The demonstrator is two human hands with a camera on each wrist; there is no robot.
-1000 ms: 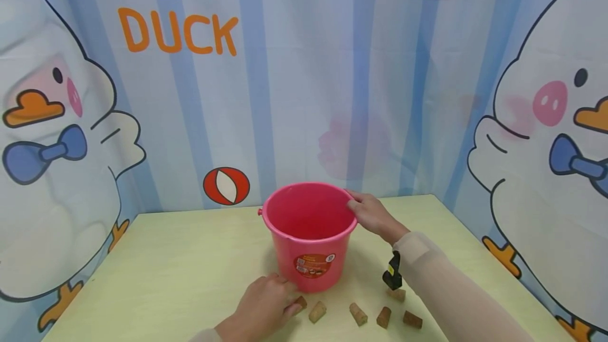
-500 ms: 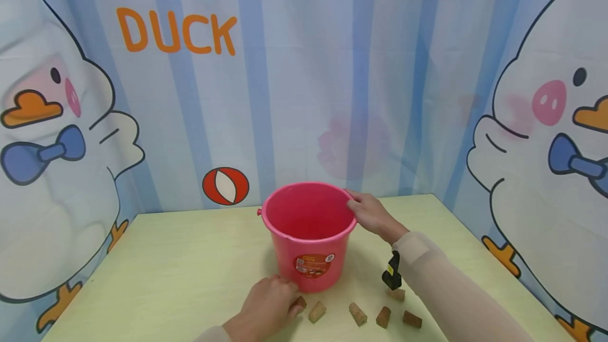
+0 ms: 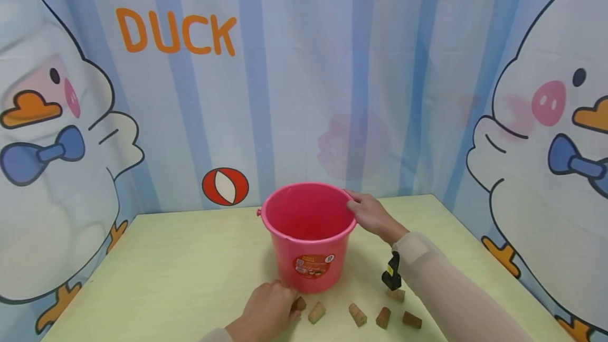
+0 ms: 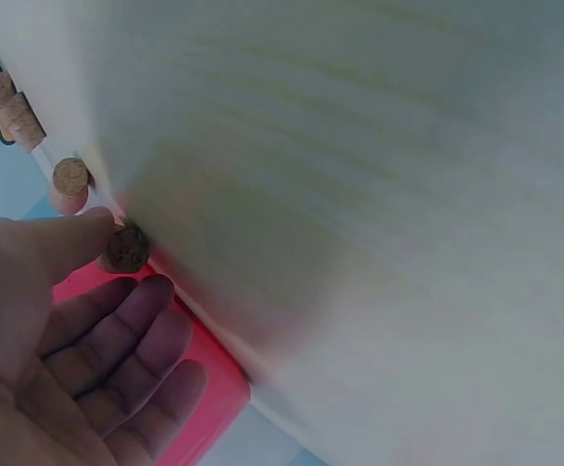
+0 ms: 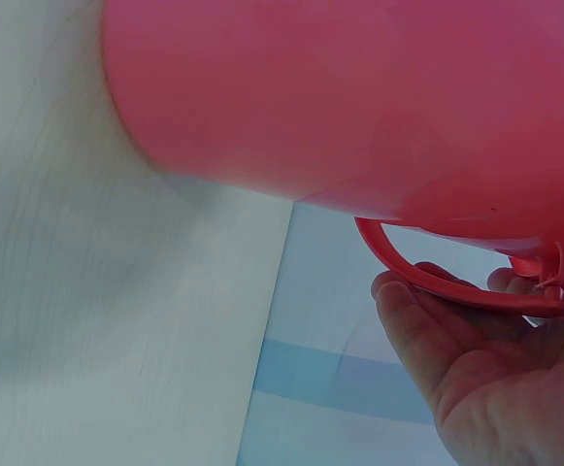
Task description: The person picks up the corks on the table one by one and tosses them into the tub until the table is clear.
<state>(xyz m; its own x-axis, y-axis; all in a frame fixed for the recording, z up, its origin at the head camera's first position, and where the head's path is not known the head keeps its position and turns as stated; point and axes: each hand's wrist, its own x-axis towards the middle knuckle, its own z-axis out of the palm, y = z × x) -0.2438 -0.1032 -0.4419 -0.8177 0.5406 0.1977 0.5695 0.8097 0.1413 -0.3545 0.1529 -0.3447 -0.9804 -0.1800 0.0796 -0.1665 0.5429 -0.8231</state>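
A pink bucket (image 3: 311, 257) with an orange label stands upright on the table. My right hand (image 3: 372, 215) holds the bucket at the right of its rim. In the right wrist view, the fingers of my right hand (image 5: 495, 359) lie along the bucket's red handle (image 5: 437, 282), which hangs down its side. Low at the bucket's front left, my left hand (image 3: 268, 305) pinches a brown cork (image 3: 299, 304) close to the table. The left wrist view has this cork (image 4: 126, 250) between the thumb and index finger, its dark end showing.
Several corks lie on the table in front of the bucket: a light one (image 3: 316, 312), another light one (image 3: 358, 314), darker ones (image 3: 383, 317) (image 3: 412, 320), and one partly under the right wrist's black strap (image 3: 391, 273). A duck-printed curtain (image 3: 304, 67) surrounds the table.
My left hand has shifted slightly to the right and down, its fingers closing in around the brown cork. The right hand and bucket have stayed put.
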